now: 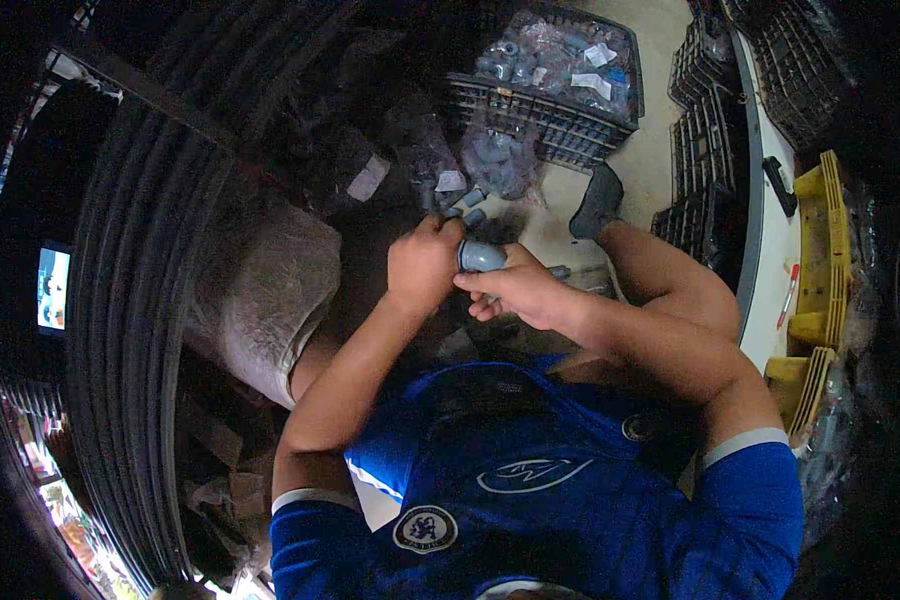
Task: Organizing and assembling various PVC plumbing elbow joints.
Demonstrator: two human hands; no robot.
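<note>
Fingers of the left hand (422, 265) and right hand (518, 290) are closed together around one grey pipe fitting (480, 257); beyond it, a dark crate (540, 115) holds many bagged fittings, seemingly unhandled.

I see a pale blue-grey pipe fitting (481, 256) between my hands. My shirt (530, 500) is bright blue with white sleeve trim and a round crest. The crate (540, 115) ahead is black, latticed, holding blue-grey fittings in clear bags (560, 55). Yellow trays (828, 250) stand at right, a grey sack (265, 290) at left.
</note>
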